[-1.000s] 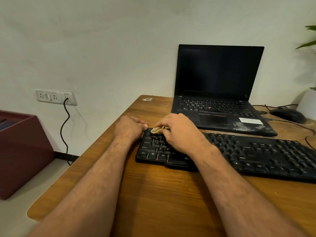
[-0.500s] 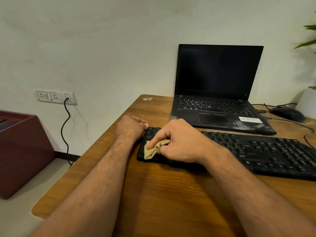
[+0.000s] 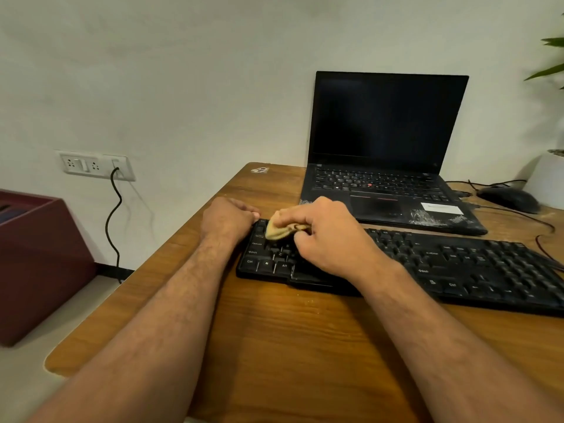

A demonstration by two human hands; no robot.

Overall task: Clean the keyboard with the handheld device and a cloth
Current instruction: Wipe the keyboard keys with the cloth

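Moved back up the keyboard [image 3: 457,264], right hand [image 3: 329,236] pinches the cloth [image 3: 276,230]; left hand [image 3: 227,219] grips its edge.

Bare table [image 3: 274,346] lay in front of the keyboard [image 3: 457,267], free for a hand btwn the two forearms. Left hand [image 3: 227,219] blocked the keyboard's left end; right hand [image 3: 329,236] w/ cloth [image 3: 277,230] covered the upper-left keys. Laptop [image 3: 387,166] stood close behind, narrow gap only. Mouse [image 3: 508,199] & cables crowded the far right corner. Far left corner of the table lay free.
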